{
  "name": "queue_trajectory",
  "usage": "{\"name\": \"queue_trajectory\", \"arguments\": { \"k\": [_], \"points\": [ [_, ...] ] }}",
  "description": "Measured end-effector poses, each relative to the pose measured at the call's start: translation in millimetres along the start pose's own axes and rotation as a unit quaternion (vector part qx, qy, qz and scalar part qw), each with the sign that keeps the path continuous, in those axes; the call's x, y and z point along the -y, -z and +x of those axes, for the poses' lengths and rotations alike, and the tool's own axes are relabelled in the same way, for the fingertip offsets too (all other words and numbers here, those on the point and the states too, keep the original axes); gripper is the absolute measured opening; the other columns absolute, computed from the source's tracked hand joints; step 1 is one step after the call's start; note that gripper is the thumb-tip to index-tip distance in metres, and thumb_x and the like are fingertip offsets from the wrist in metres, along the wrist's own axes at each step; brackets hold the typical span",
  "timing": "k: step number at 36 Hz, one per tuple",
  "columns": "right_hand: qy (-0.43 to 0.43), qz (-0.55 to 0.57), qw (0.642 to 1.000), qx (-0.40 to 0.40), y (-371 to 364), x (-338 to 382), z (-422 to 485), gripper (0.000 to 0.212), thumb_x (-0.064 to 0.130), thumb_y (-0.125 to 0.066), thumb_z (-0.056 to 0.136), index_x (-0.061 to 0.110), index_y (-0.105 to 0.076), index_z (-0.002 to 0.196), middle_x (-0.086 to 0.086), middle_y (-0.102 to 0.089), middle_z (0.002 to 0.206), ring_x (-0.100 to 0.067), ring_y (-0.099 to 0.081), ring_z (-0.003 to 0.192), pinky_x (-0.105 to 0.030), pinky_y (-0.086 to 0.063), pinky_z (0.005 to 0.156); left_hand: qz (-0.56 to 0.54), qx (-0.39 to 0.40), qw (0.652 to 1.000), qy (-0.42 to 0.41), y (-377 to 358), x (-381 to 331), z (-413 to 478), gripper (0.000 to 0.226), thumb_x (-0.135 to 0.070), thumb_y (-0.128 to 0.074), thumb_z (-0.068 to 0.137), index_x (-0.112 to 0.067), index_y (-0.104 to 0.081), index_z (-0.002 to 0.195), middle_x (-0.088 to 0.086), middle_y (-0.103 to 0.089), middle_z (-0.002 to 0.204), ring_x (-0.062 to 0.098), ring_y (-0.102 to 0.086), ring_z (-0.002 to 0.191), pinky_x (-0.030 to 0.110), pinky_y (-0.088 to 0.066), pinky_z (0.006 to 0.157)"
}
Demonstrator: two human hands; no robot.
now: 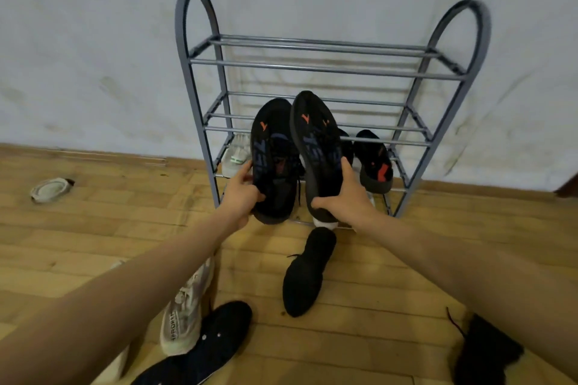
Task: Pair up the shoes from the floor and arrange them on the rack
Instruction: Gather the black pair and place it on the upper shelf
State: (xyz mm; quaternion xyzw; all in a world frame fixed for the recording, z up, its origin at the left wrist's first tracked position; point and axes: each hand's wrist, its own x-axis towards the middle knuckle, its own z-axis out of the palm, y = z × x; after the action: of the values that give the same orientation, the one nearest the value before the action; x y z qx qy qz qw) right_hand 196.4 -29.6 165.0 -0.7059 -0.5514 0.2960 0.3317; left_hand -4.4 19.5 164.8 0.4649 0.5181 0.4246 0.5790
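Two black shoes are held up before the rack (200, 103), soles toward the camera: the left hand (242, 197) is clamped around the heel end of the left black shoe (272, 162), and the right hand (347, 197) grips the heel end of the right black shoe (316, 150) in the same way. Both soles carry matching orange marks and blue patterning, so the pair appears correctly matched. Judged from this position, the step in hand is placement on a shelf. The top and middle tiers show bare bars; the lower tier already carries a white shoe (236, 153) at left and a black shoe with red marking (375, 162) at right. Recommended practice: turn both shoes sole-down, keep them side by side and touching, toes to the wall, and set them across at least two bars so neither tips through the gaps. A loose lace hangs between the held shoes and could snag on a bar. Outstanding on the floor (375, 275): a black knit shoe (305, 275), a beige sneaker (187, 309), a dark insole (212, 344), a pale shoe (51, 189) well apart at left, and a dark item (484, 350) at lower right, too blurred to identify.
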Motion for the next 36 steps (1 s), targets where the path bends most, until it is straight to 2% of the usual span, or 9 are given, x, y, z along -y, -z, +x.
{"name": "queue_trajectory", "arguments": {
  "k": [5, 9, 12, 16, 22, 26, 29, 33, 36],
  "points": [
    [-0.052, -0.021, 0.998, 0.003, 6.3, 23.6, 22.3, 0.114, 0.028, -0.078, 0.072, 0.024, 0.004, 0.152, -0.01, -0.037, 0.146, -0.031, -0.044, 0.128, -0.039, -0.045, 0.096, -0.006, -0.015, 1.0, 0.018, 3.7, -26.7, 16.5, 0.081, 0.026, -0.037, 0.078, -0.023, -0.037, 0.143, -0.001, -0.057, 0.101, 0.026, -0.049, 0.102, 0.039, -0.046, 0.074],
    [-0.076, -0.046, 0.996, -0.018, 6.5, 43.3, 45.2, 0.108, 0.034, -0.075, 0.072, 0.024, -0.004, 0.152, -0.013, -0.04, 0.143, -0.035, -0.046, 0.123, -0.04, -0.048, 0.088, 0.016, -0.017, 1.0, 0.017, 11.7, -47.8, 37.0, 0.075, 0.025, -0.035, 0.081, -0.019, -0.043, 0.14, 0.007, -0.057, 0.117, 0.029, -0.049, 0.106, 0.039, -0.048, 0.074],
    [-0.064, -0.1, 0.992, -0.035, 8.0, 59.8, 67.2, 0.104, 0.042, -0.073, 0.07, 0.023, -0.012, 0.151, -0.014, -0.049, 0.133, -0.035, -0.053, 0.114, -0.037, -0.05, 0.078, 0.059, -0.032, 0.998, 0.004, 20.2, -62.8, 58.3, 0.068, 0.023, -0.034, 0.082, -0.014, -0.046, 0.138, 0.011, -0.058, 0.122, 0.032, -0.051, 0.11, 0.043, -0.048, 0.084],
    [-0.033, -0.122, 0.991, -0.051, 9.8, 83.5, 104.1, 0.09, 0.05, -0.069, 0.07, 0.021, -0.029, 0.145, -0.011, -0.056, 0.126, -0.031, -0.057, 0.106, -0.039, -0.055, 0.08, 0.09, -0.045, 0.995, -0.002, 26.2, -83.4, 92.7, 0.06, 0.022, -0.033, 0.082, -0.007, -0.052, 0.132, 0.011, -0.056, 0.11, 0.028, -0.047, 0.099, 0.038, -0.042, 0.082],
    [-0.009, -0.195, 0.979, -0.056, -1.8, 105.1, 159.3, 0.074, 0.056, -0.066, 0.071, 0.018, -0.047, 0.131, -0.01, -0.059, 0.12, -0.03, -0.058, 0.106, -0.031, -0.045, 0.07, 0.18, -0.062, 0.981, -0.024, 29.4, -105.5, 139.4, 0.043, 0.013, -0.032, 0.087, 0.0, -0.058, 0.119, 0.022, -0.058, 0.117, 0.036, -0.053, 0.107, 0.044, -0.045, 0.085],
    [-0.005, -0.199, 0.978, -0.054, -14.5, 115.2, 182.6, 0.07, 0.059, -0.064, 0.072, 0.014, -0.051, 0.124, -0.011, -0.06, 0.116, -0.03, -0.058, 0.103, -0.031, -0.042, 0.069, 0.216, -0.095, 0.971, -0.034, 33.8, -112.3, 157.0, 0.041, 0.01, -0.032, 0.088, -0.006, -0.061, 0.113, 0.024, -0.059, 0.113, 0.039, -0.055, 0.106, 0.048, -0.049, 0.094],
    [-0.003, -0.208, 0.977, -0.047, -23.5, 120.4, 193.1, 0.072, 0.063, -0.062, 0.071, 0.012, -0.051, 0.122, -0.012, -0.059, 0.115, -0.031, -0.057, 0.104, -0.033, -0.046, 0.074, 0.22, -0.113, 0.968, -0.032, 38.6, -108.4, 164.0, 0.044, 0.009, -0.032, 0.087, -0.002, -0.058, 0.12, 0.026, -0.058, 0.118, 0.042, -0.054, 0.109, 0.052, -0.048, 0.095],
    [-0.005, -0.222, 0.974, -0.046, -34.0, 122.0, 201.7, 0.072, 0.064, -0.061, 0.071, 0.011, -0.053, 0.119, -0.013, -0.06, 0.114, -0.033, -0.058, 0.102, -0.033, -0.046, 0.072, 0.195, -0.115, 0.974, -0.018, 41.8, -102.5, 171.8, 0.045, 0.01, -0.03, 0.088, -0.002, -0.056, 0.123, 0.025, -0.058, 0.12, 0.041, -0.054, 0.109, 0.05, -0.048, 0.096],
    [0.004, -0.232, 0.972, -0.04, -39.8, 118.9, 203.9, 0.076, 0.066, -0.059, 0.072, 0.011, -0.051, 0.123, -0.014, -0.058, 0.117, -0.034, -0.057, 0.106, -0.035, -0.046, 0.078, 0.202, -0.105, 0.974, -0.011, 43.2, -101.4, 177.6, 0.046, 0.009, -0.029, 0.09, -0.003, -0.053, 0.127, 0.023, -0.057, 0.124, 0.04, -0.053, 0.113, 0.05, -0.047, 0.099]
  ]
}}
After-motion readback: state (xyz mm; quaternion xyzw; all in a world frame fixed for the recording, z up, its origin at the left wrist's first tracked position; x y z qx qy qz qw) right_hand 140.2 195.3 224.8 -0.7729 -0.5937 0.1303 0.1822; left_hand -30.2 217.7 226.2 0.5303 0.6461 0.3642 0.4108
